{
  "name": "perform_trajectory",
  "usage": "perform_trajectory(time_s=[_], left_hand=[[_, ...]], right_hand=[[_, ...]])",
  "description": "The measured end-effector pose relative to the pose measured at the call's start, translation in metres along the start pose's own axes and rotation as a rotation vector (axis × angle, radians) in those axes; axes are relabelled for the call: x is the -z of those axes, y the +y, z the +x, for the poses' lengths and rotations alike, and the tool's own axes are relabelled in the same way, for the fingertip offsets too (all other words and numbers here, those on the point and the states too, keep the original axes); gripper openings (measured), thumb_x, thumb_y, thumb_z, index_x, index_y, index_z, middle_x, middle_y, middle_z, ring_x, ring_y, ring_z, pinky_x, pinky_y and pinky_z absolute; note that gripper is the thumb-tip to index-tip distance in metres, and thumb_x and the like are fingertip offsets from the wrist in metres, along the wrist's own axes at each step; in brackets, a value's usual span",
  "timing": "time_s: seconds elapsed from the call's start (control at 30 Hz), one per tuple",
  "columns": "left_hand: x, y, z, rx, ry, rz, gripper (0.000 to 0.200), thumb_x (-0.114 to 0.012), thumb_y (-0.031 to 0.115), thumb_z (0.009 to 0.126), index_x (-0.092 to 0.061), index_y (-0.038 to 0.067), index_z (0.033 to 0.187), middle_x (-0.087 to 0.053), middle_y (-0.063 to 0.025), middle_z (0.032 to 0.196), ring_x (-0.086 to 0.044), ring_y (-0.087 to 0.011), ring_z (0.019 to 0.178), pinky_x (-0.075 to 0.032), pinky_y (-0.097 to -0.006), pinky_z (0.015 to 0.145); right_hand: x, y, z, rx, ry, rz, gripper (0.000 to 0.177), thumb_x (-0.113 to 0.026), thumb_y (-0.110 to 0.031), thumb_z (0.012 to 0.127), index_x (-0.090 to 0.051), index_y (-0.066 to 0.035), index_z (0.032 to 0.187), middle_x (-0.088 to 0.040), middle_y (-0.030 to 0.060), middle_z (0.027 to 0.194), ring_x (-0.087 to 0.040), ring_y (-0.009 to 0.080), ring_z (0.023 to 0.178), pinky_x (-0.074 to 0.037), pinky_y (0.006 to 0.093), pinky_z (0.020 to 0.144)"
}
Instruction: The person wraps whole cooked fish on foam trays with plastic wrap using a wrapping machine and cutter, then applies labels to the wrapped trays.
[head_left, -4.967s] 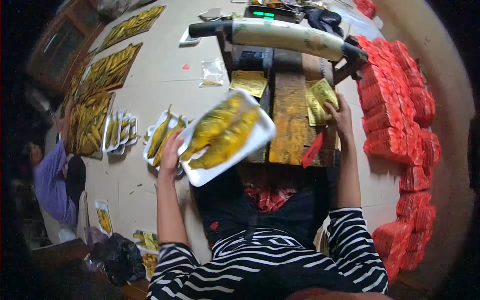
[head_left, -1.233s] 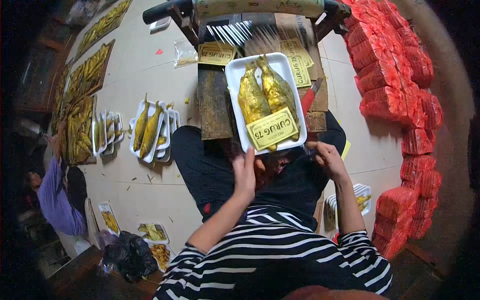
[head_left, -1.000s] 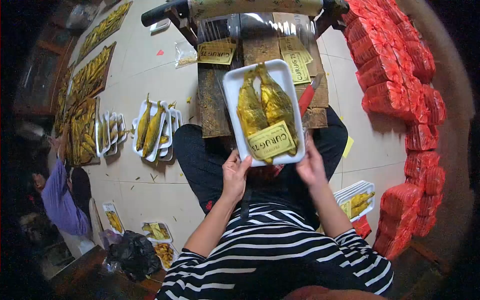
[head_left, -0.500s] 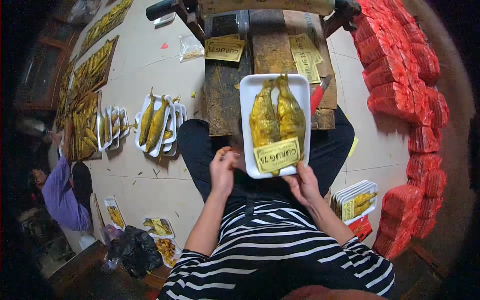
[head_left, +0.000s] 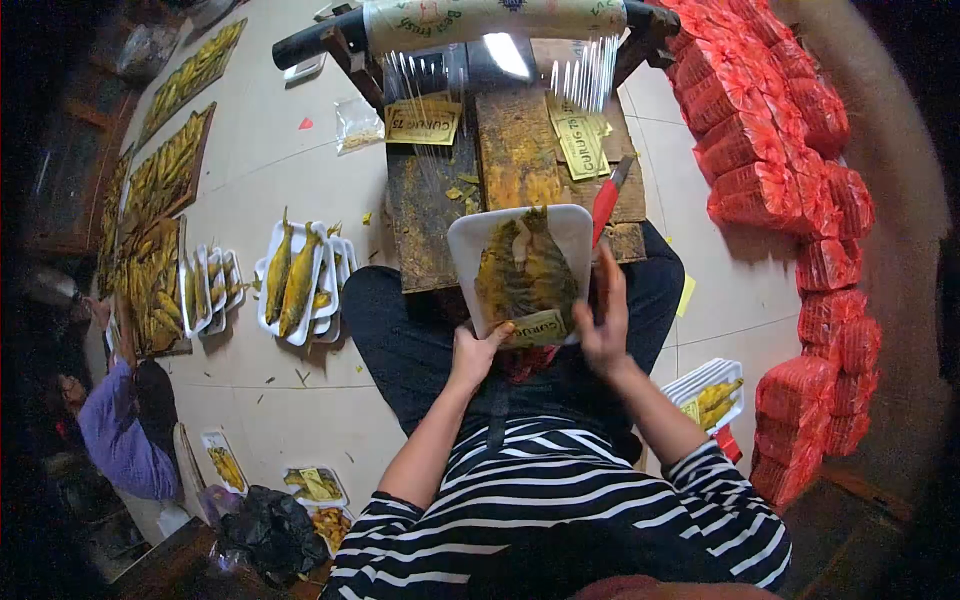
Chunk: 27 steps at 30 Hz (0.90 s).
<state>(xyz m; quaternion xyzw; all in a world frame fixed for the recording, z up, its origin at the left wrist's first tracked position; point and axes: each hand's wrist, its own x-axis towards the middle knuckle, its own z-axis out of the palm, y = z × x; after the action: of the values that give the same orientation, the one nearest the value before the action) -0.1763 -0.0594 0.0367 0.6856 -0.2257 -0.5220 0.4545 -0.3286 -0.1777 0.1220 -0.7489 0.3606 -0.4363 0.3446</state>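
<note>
From my end I see the left hand [head_left: 476, 356] clamped on the near left corner of a white tray [head_left: 466, 240], thumb over its edge. The right hand [head_left: 607, 325] is blurred at the near right edge; I can't tell whether it grips. The tray sits just ahead of both hands, tilted, with two fish [head_left: 528, 270] and a yellow label [head_left: 538, 328] already in place. Whether film covers it all, I can't make out.

Beyond the grip, a roll of film [head_left: 495, 22] spans a wooden bench [head_left: 430, 210] holding loose labels [head_left: 425, 122] and a red-handled knife [head_left: 604, 207]. Left of the grip, stacked trays [head_left: 318, 287] of fish show no label on top; right of it and nearer me, the front tray of another stack [head_left: 708, 378] has one.
</note>
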Motion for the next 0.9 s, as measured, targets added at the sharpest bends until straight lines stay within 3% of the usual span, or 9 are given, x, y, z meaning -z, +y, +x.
perform_trajectory(time_s=[0.13, 0.2, 0.27, 0.37, 0.53, 0.67, 0.77, 0.83, 0.9], left_hand=[[0.005, 0.055, -0.02, -0.518, 0.31, 0.329, 0.076, -0.078, 0.025, 0.063, -0.037, -0.002, 0.122, -0.046, -0.0143, 0.12, -0.045, -0.0213, 0.11, -0.038, -0.0328, 0.089], [0.023, 0.112, -0.005, -0.692, 0.122, -0.17, 0.087, -0.08, 0.024, 0.059, -0.03, 0.001, 0.127, -0.036, -0.0128, 0.128, -0.038, -0.0215, 0.116, -0.035, -0.0344, 0.093], [0.043, 0.197, -0.016, -0.618, -0.16, -0.459, 0.075, -0.073, 0.024, 0.065, -0.034, 0.003, 0.126, -0.047, -0.0104, 0.114, -0.044, -0.0193, 0.108, -0.037, -0.0318, 0.091], [0.064, 0.269, -0.025, -0.719, -0.319, -0.433, 0.054, -0.053, 0.045, 0.075, -0.051, 0.0, 0.105, -0.055, -0.0084, 0.096, -0.05, -0.0157, 0.095, -0.039, -0.0267, 0.083], [0.077, 0.259, 0.043, -0.447, -0.15, -0.002, 0.082, -0.038, 0.08, 0.067, -0.064, 0.002, 0.072, -0.064, -0.0152, 0.086, -0.058, -0.0196, 0.079, -0.042, -0.029, 0.079], [0.073, 0.204, 0.079, -0.283, -0.134, 0.174, 0.053, -0.054, 0.052, 0.078, -0.066, 0.0, 0.087, -0.064, -0.0089, 0.082, -0.056, -0.0149, 0.08, -0.042, -0.0293, 0.076], [0.068, 0.168, 0.073, -0.329, -0.183, -0.067, 0.03, -0.061, 0.026, 0.081, -0.066, 0.001, 0.095, -0.063, -0.0061, 0.081, -0.054, -0.0102, 0.079, -0.041, -0.0236, 0.076], [0.056, 0.159, 0.063, -0.377, -0.096, -0.244, 0.017, -0.061, 0.012, 0.08, -0.062, 0.001, 0.094, -0.062, -0.0052, 0.085, -0.054, -0.0096, 0.081, -0.041, -0.0209, 0.074], [0.043, 0.145, 0.067, -0.53, 0.003, -0.457, 0.016, -0.061, 0.01, 0.08, -0.059, 0.002, 0.093, -0.062, -0.0054, 0.091, -0.056, -0.0118, 0.081, -0.042, -0.0224, 0.076]], right_hand=[[-0.003, -0.01, 0.086, -0.274, -0.259, 0.214, 0.034, -0.049, -0.005, 0.078, -0.05, 0.004, 0.111, -0.058, 0.0122, 0.093, -0.055, 0.0152, 0.085, -0.044, 0.0259, 0.076], [0.004, -0.031, 0.121, -0.297, -0.427, 0.217, 0.031, -0.044, 0.0, 0.078, -0.052, 0.004, 0.107, -0.058, 0.0062, 0.087, -0.054, 0.0105, 0.082, -0.044, 0.0237, 0.073], [0.017, -0.076, 0.139, -0.171, -0.412, 0.294, 0.032, -0.044, 0.003, 0.079, -0.051, 0.005, 0.109, -0.057, 0.0053, 0.092, -0.053, 0.0102, 0.084, -0.043, 0.0225, 0.075], [0.031, -0.106, 0.148, 0.086, -0.253, 0.33, 0.035, -0.04, 0.011, 0.08, -0.05, 0.003, 0.112, -0.058, 0.0113, 0.103, -0.056, 0.0159, 0.091, -0.041, 0.0255, 0.085], [0.065, -0.099, 0.104, 0.253, -0.695, 0.253, 0.036, -0.054, -0.004, 0.074, -0.058, -0.001, 0.109, -0.057, 0.0133, 0.104, -0.05, 0.0272, 0.104, -0.035, 0.0355, 0.092], [0.065, -0.096, 0.078, 0.238, -0.863, 0.342, 0.03, -0.052, -0.015, 0.08, -0.061, -0.002, 0.106, -0.059, 0.0128, 0.105, -0.049, 0.0279, 0.108, -0.03, 0.0421, 0.098], [0.059, -0.043, 0.077, -0.326, -0.707, 0.802, 0.021, -0.052, -0.015, 0.083, -0.062, 0.002, 0.089, -0.063, 0.013, 0.086, -0.055, 0.0277, 0.096, -0.037, 0.0387, 0.091], [0.038, -0.006, 0.092, -0.406, -0.228, 0.355, 0.025, -0.057, -0.018, 0.08, -0.056, 0.003, 0.094, -0.058, 0.0165, 0.09, -0.055, 0.0292, 0.09, -0.044, 0.0359, 0.08], [0.014, 0.031, 0.09, -0.033, -0.049, -0.423, 0.032, -0.059, -0.016, 0.078, -0.05, 0.002, 0.102, -0.053, 0.0191, 0.097, -0.054, 0.0317, 0.088, -0.045, 0.0369, 0.076]])
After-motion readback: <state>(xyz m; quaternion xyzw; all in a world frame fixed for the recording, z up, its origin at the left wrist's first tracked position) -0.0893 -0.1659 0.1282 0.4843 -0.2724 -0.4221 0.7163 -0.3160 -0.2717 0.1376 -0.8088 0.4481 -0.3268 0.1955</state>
